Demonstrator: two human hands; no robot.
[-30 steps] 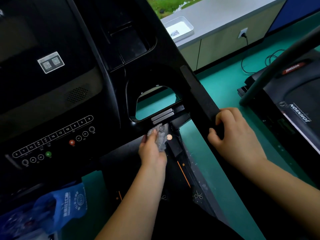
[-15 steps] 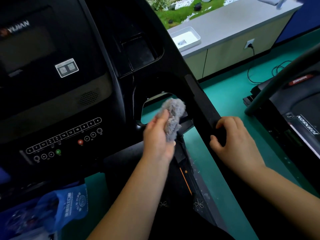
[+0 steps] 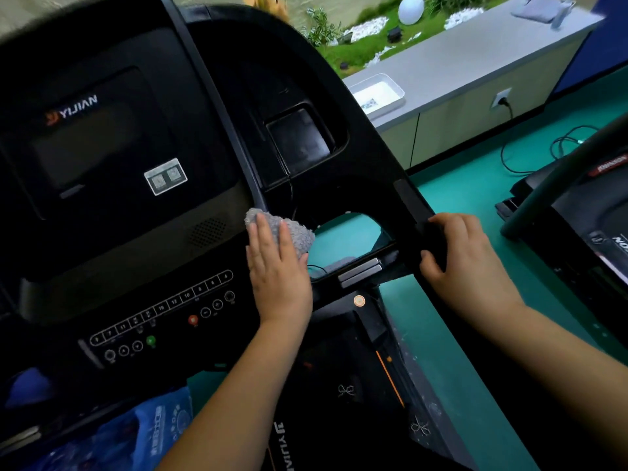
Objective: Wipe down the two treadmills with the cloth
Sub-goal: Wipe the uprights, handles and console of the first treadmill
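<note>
The grey cloth (image 3: 297,234) lies under the left hand (image 3: 277,277), whose straight fingers (image 3: 263,232) press it flat on the console (image 3: 190,300) of the YIJIAN treadmill (image 3: 102,147). The right hand (image 3: 465,266) curls its fingers (image 3: 448,220) round the side handrail (image 3: 413,205). By my judgement this machine is mid-wipe. The Johnson treadmill (image 3: 584,212), well beyond the right fingers, seems not yet wiped.

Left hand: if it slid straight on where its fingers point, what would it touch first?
Likely the raised black ridge beside the screen, just beyond the left hand and grey cloth; depth is unclear.
</note>
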